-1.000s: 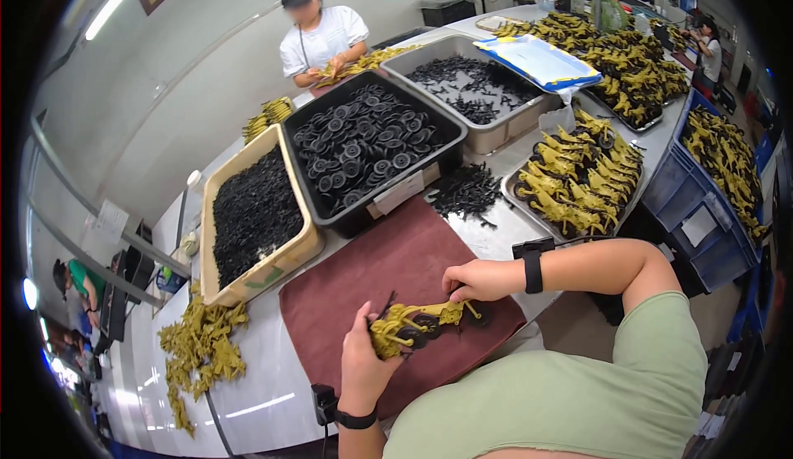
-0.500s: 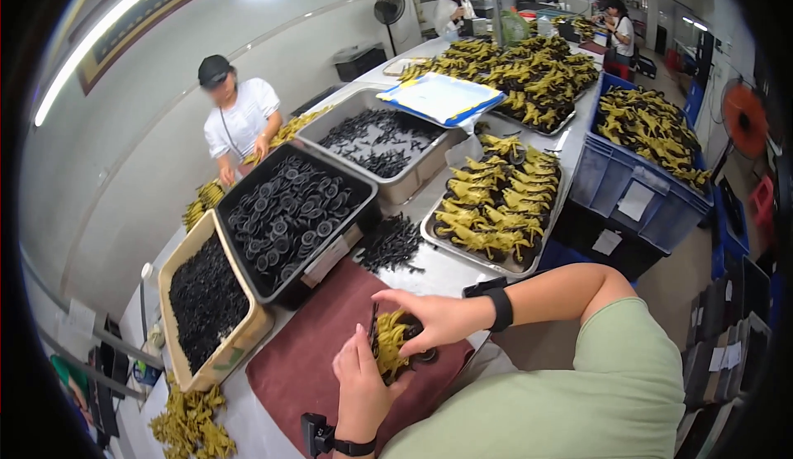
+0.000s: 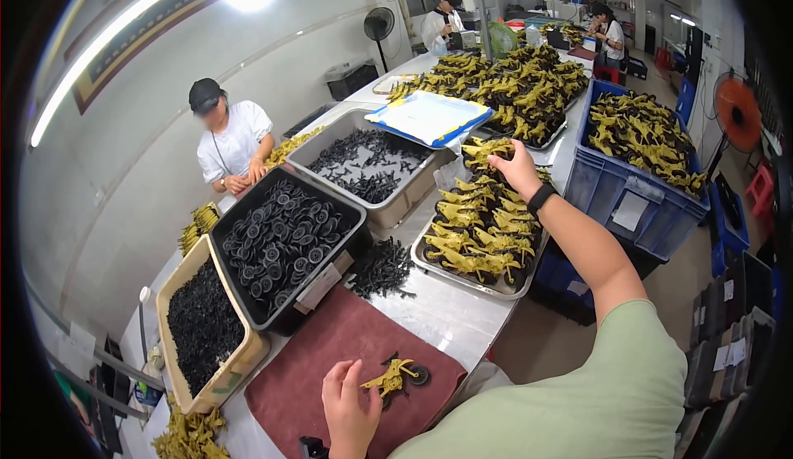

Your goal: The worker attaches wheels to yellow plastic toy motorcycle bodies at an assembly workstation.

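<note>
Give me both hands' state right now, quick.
Left hand: open, loosely curled, nothing visibly held, beside a yellow toy motorcycle on the maroon mat.
Right hand: closed on another yellow toy motorcycle at the metal tray's far end.

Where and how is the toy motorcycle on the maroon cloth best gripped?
Probably by the middle of its yellow body, from above and the left: the toy motorcycle seems to lie on its side, a round black wheel juts out at its right end, and the open left hand is just left of it.

Toy motorcycle (image 3: pixel 395 375) on mat (image 3: pixel 301 380); wheel bin (image 3: pixel 353 251) behind (parts tub (image 3: pixel 235 374) left).
</note>
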`<state>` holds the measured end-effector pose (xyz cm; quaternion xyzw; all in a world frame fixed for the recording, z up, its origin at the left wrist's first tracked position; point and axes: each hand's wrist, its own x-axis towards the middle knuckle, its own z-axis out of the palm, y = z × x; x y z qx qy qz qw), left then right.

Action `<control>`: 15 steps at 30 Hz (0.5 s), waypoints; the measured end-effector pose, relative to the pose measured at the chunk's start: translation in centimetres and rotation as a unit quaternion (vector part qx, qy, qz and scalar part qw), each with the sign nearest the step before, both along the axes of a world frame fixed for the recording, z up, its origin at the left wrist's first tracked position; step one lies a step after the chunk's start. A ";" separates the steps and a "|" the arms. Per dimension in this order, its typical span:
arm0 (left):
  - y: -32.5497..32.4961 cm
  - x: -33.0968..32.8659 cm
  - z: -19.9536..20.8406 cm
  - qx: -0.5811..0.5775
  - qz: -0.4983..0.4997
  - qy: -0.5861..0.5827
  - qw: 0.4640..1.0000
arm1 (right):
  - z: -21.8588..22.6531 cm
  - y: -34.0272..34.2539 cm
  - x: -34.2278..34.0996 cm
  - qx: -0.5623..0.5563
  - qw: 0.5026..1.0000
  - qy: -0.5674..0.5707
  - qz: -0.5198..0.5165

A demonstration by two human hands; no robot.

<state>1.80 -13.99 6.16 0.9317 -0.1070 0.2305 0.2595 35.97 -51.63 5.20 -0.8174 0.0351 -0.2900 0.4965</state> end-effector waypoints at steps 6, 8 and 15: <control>0.4 5.7 1.6 0.052 -0.086 0.001 0.995 | -1.1 -2.1 2.1 0.095 0.993 0.035 -0.058; -0.1 9.7 2.9 0.075 -0.118 -0.024 0.990 | -1.1 -2.3 1.7 0.123 0.992 -0.005 -0.032; -9.7 28.5 3.5 0.111 -0.242 -0.090 0.960 | -3.4 -4.5 0.3 0.130 0.989 -0.072 -0.009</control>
